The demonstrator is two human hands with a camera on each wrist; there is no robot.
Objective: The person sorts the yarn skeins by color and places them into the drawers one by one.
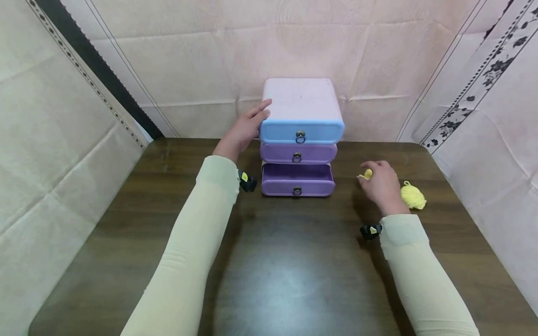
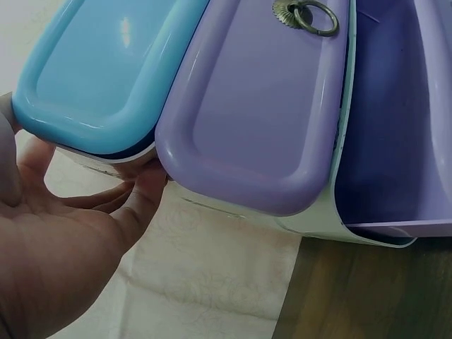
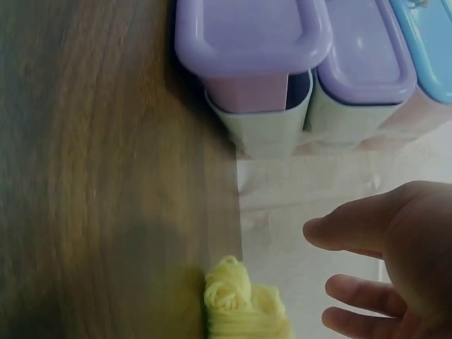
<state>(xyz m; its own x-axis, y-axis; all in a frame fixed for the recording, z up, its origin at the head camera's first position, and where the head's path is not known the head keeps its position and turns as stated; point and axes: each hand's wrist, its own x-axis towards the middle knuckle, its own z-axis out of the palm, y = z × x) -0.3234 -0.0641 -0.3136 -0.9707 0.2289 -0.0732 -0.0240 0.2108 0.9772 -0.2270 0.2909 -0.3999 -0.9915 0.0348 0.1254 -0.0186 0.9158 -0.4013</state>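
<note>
A small drawer cabinet [image 1: 302, 100] has a blue top drawer [image 1: 301, 132] and two purple drawers below. The lowest purple drawer [image 1: 298, 187] is pulled out, its inside visible; the middle purple drawer [image 1: 277, 153] is closed. My left hand [image 1: 244, 130] rests against the cabinet's upper left side, fingers spread over its edge. To the right of the cabinet, my right hand [image 1: 381, 186] hovers over a yellow yarn ball [image 3: 247, 307]. In the right wrist view its thumb and fingers are apart, with nothing visible between them. Another yellow yarn ball [image 1: 413, 195] lies beside that wrist.
The cabinet stands at the back of a dark wooden table [image 1: 269, 261]. Behind it hangs a pale patterned cloth [image 1: 201, 70], which also covers both sides. Ring pulls hang on the drawer fronts, such as the metal ring [image 1: 297, 191] on the lowest drawer.
</note>
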